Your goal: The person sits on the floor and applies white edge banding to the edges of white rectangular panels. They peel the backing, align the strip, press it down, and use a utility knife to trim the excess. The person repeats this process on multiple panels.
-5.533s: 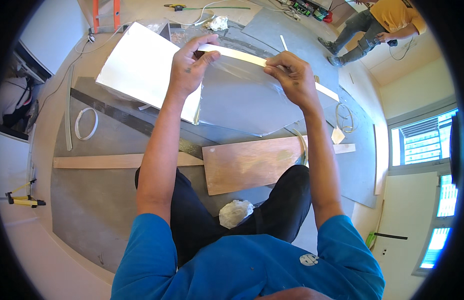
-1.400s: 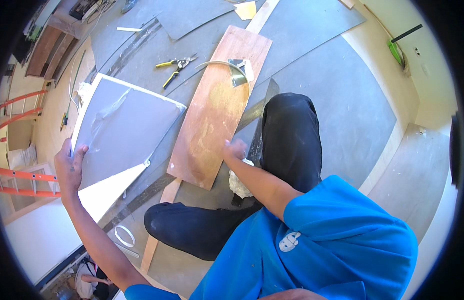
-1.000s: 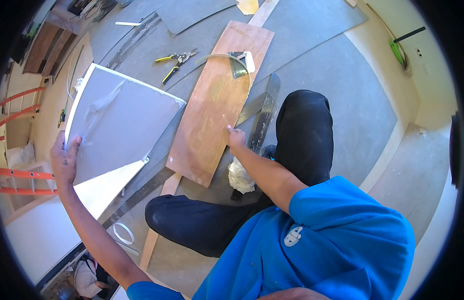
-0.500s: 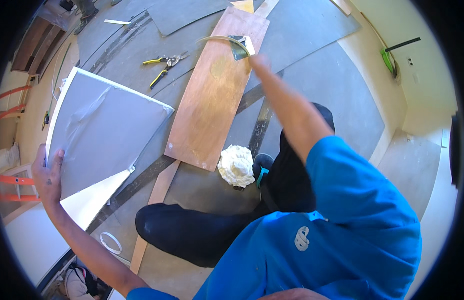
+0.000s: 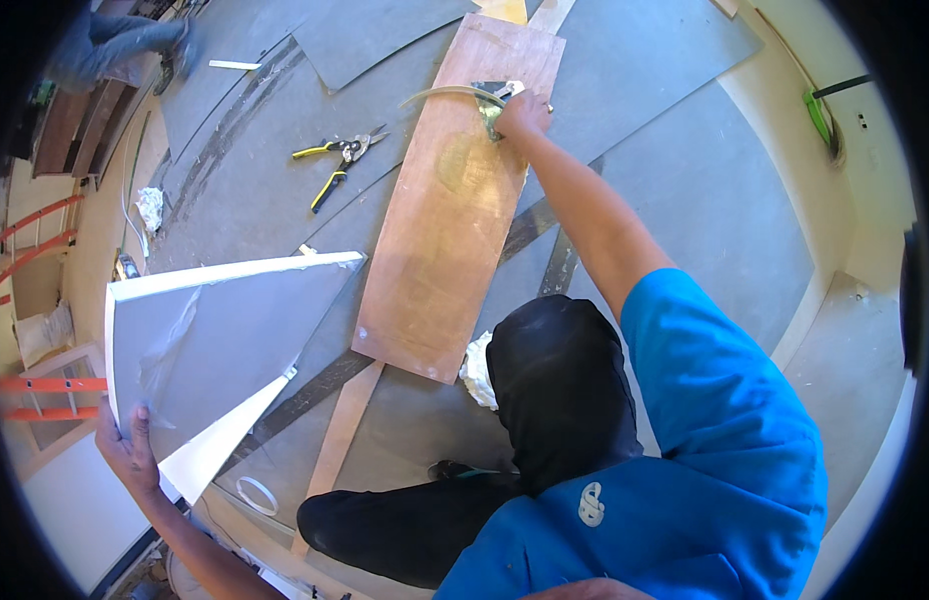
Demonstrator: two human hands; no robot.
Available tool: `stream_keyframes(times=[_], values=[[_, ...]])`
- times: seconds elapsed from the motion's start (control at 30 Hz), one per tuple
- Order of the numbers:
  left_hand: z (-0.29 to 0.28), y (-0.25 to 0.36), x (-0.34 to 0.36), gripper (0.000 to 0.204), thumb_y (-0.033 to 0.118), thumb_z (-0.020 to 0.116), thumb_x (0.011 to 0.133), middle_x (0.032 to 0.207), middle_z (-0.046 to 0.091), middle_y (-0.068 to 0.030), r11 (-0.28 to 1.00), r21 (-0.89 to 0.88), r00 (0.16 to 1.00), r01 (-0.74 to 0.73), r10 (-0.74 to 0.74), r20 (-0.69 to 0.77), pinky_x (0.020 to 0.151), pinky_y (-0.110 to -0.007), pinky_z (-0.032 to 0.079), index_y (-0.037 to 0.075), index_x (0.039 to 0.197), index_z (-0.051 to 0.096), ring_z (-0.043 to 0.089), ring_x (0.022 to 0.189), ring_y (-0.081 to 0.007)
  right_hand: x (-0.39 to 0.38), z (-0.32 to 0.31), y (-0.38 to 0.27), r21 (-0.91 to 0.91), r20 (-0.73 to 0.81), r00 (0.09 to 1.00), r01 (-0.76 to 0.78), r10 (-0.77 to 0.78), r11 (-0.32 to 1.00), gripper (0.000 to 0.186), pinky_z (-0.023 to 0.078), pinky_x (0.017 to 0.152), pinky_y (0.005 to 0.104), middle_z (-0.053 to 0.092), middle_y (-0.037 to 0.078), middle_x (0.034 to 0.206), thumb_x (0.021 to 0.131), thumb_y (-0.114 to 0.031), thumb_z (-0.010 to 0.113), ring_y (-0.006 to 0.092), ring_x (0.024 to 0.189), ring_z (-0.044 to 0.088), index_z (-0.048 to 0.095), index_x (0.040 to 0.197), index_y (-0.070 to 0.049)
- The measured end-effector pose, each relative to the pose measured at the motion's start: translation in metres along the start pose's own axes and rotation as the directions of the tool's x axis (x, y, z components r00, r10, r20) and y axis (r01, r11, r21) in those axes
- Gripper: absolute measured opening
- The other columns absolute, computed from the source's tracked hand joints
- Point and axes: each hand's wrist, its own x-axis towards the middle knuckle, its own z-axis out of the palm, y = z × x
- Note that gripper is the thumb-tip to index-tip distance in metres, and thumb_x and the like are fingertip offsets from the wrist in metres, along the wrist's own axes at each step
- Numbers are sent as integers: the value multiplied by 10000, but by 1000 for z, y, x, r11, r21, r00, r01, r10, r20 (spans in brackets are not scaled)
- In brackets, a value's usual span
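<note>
At the lower left my left hand [image 5: 127, 448] grips the edge of a grey panel [image 5: 225, 340] with white edging and a loose wrinkled film on it. At the far end of a long plywood board [image 5: 430, 260] my right hand [image 5: 522, 115] has its fingers curled at a metal scraper-like plate [image 5: 490, 118]; exactly what they grip is hidden. A thin pale curved strip [image 5: 435, 92] passes across the board beside this hand. Yellow-and-black snips [image 5: 340, 160] lie left of the board. A crumpled white wad [image 5: 477, 370] is partly hidden behind my bent knee.
A person's legs [image 5: 135, 45] are at the upper left. An orange ladder [image 5: 50, 385] is at the left. Grey sheets [image 5: 685, 230] cover the floor, with a white ring [image 5: 257, 497] at the lower left and a green-and-black tool [image 5: 820, 110] by the right wall.
My right hand has moved forward from beside the white wad to the metal plate. The left-held panel has tilted and shifted. A person's legs have come further into view at upper left.
</note>
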Motion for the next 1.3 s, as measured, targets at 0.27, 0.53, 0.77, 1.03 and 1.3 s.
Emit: stream_keyframes(times=[0.27, 0.53, 0.77, 1.03, 1.3], values=[[7, 1, 13, 487, 287, 719, 977, 1108, 690, -146, 1000, -16, 1000, -23, 23, -4, 932, -349, 494, -69, 1289, 603, 623, 1006, -200, 54, -30, 31, 336, 246, 948, 113, -203, 935, 584, 616, 751, 493, 687, 213, 1182, 779, -138, 884, 365, 969, 726, 633, 1250, 100], [7, -9, 17, 530, 299, 728, 980, 1160, 678, -161, 997, 66, 999, -31, 33, -27, 977, -361, 478, -78, 1324, 586, 616, 1060, -220, 36, -46, 67, 788, 526, 700, -186, -484, 587, 814, 479, 1016, 543, 608, 167, 1333, 816, -481, 865, 341, 1251, 553, 558, 1416, -24], [2, -14, 19, 515, 287, 726, 981, 1160, 676, -148, 1000, 26, 1000, -12, 12, 3, 983, -358, 478, -66, 1330, 587, 618, 1062, -217, 17, -57, 84, 905, 415, 643, -217, -643, 367, 1213, 373, 1154, 604, 348, 205, 1594, 736, -797, 737, 350, 1508, 288, 291, 1595, -65], [-1, -12, 16, 512, 287, 721, 984, 1179, 674, -144, 1000, 30, 1000, 0, 0, 9, 994, -356, 474, -66, 1332, 594, 614, 1078, -210, -44, -59, 52, 946, 282, 751, -114, -596, 304, 1142, 314, 1205, 573, 414, 251, 1554, 809, -745, 732, 381, 1506, 322, 308, 1590, -28], [-1, -18, 21, 525, 270, 725, 983, 1202, 672, -156, 998, 49, 999, 42, -44, 27, 1004, -355, 472, -74, 1352, 580, 614, 1102, -212, 11, -5, 38, 837, 58, 998, -34, -27, 547, 605, 543, 907, 531, 630, 229, 1322, 896, -311, 796, 361, 1184, 643, 583, 1338, 43]])
